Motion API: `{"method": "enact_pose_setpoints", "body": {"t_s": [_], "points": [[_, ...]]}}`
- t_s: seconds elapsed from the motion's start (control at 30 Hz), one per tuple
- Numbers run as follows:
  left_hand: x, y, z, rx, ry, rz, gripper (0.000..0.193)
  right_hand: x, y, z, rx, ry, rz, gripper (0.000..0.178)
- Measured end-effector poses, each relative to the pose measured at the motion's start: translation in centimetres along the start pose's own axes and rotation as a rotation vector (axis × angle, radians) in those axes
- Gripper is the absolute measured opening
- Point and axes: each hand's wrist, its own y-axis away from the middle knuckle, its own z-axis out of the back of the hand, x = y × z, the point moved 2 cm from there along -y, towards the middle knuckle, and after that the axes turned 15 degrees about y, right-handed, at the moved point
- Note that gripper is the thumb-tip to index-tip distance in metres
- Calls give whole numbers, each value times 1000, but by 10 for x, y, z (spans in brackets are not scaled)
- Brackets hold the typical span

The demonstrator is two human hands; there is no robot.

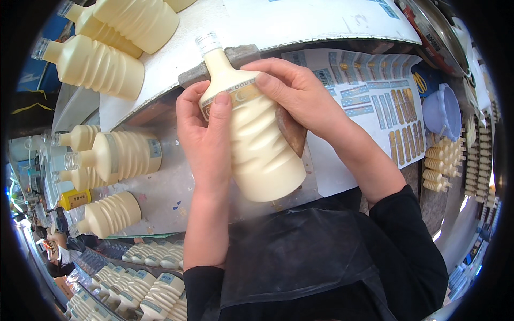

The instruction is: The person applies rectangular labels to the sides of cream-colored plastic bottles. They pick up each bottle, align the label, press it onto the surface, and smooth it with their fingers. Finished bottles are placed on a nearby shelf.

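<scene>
A cream plastic bottle (262, 160) with a twisted, ribbed body lies tilted in front of me, its clear threaded neck pointing away. Behind that neck is a grey block (243, 55) at the table's edge. Around the bottle's shoulder runs a gold and blue-grey label strip (243, 95). My left hand (206, 117) grips the shoulder's left side, its thumb lying on the strip. From the right, my right hand (289, 88) closes round the shoulder, thumb pressed near the strip's upper right end. A brown rounded piece (292, 131) shows beside the bottle, partly hidden under it.
Printed sticker sheets (342, 155) lie to the right, with a lavender bucket (441, 112) beyond. Several cream bottles (101, 67) lie at the upper left; others (128, 152) rest on the left near a yellow box (75, 199). Rows of labelled bottles (160, 294) fill the lower left.
</scene>
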Motion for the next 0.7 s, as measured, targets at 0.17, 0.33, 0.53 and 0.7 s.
{"method": "enact_pose_setpoints", "body": {"t_s": [0.17,0.33,0.53,0.7], "points": [[0,-1,0,4,-28,-3,35,-1,0,1,-6,56,31,34],[-1,-1,1,-1,-48,-2,35,-2,-3,7,86,-4,-57,34],[0,-1,0,-2,-25,-6,36,2,-1,4,50,68,-28,33],[0,0,0,3,-17,-5,36,3,-1,4,35,100,-18,33]]}}
